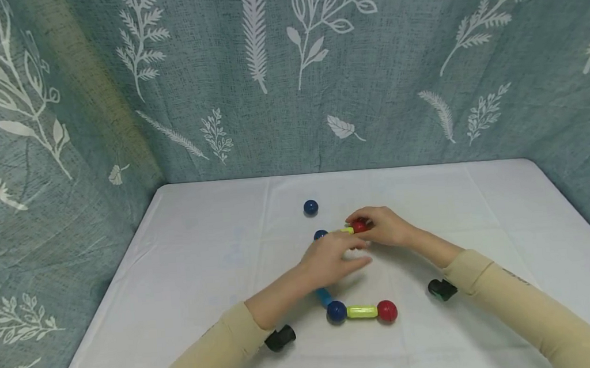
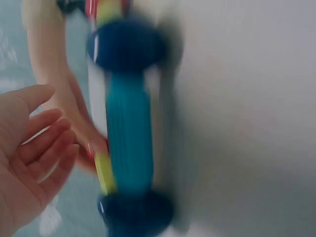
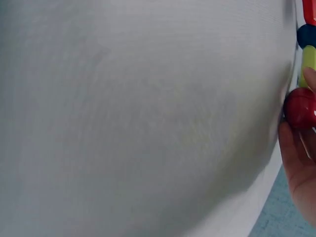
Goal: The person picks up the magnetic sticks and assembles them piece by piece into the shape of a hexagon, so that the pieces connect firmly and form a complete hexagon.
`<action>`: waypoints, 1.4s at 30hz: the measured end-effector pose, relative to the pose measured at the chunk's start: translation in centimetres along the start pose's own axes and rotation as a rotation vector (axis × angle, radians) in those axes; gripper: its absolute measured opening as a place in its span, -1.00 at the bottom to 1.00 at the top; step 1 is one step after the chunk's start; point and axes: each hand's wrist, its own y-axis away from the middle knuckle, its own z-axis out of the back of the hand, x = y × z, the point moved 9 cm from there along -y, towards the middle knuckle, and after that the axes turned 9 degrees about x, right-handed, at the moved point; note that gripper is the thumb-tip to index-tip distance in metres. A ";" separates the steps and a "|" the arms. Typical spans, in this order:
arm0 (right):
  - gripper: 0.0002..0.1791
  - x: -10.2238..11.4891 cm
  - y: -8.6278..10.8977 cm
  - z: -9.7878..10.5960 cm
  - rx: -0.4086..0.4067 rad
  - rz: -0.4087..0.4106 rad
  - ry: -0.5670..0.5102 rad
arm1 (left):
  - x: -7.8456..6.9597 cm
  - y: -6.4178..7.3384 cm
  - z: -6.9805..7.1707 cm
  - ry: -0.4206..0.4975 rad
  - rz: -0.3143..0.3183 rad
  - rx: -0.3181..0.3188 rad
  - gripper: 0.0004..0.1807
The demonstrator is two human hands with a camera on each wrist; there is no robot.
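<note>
My right hand (image 1: 384, 226) holds a red ball (image 3: 300, 108) between thumb and fingers. This ball sits at the end of a yellow rod (image 1: 348, 230) joined to a blue ball (image 1: 321, 234). With its fingers spread, my left hand (image 1: 334, 258) hovers over the structure, and its palm looks free in the left wrist view. Below it, a light-blue rod (image 2: 130, 133) links two blue balls. From the near blue ball (image 1: 336, 312), another yellow rod (image 1: 362, 312) leads to a second red ball (image 1: 387, 312). My left hand hides part of the structure in the head view.
A loose blue ball (image 1: 311, 207) lies behind the structure on the white-covered table (image 1: 201, 243). A red piece (image 3: 309, 12) adjoins a blue ball in the right wrist view. Black wrist devices show beside both sleeves. A patterned curtain (image 1: 280, 133) hangs behind the table.
</note>
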 end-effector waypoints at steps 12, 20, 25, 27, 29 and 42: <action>-0.72 -3.0 5.5 3.9 -0.019 -0.116 -0.049 | 5.4 -4.6 -0.2 0.059 0.086 0.198 -0.47; -0.74 -5.4 11.0 5.2 0.078 -0.190 -0.032 | 5.8 -5.2 -1.0 0.076 0.084 0.214 -0.53; -0.74 -6.5 13.5 5.6 0.130 -0.237 -0.016 | 6.0 -5.2 -1.1 0.103 0.089 0.197 -0.55; -0.75 -6.8 14.2 5.7 0.135 -0.253 -0.008 | 6.1 -5.2 -1.1 0.113 0.097 0.193 -0.55; -0.75 -6.9 14.5 5.7 0.131 -0.258 -0.009 | 6.2 -5.1 -1.1 0.124 0.102 0.188 -0.55; -0.78 -6.2 12.0 4.7 0.020 -0.267 0.053 | 6.2 -5.0 -1.1 0.132 0.108 0.171 -0.55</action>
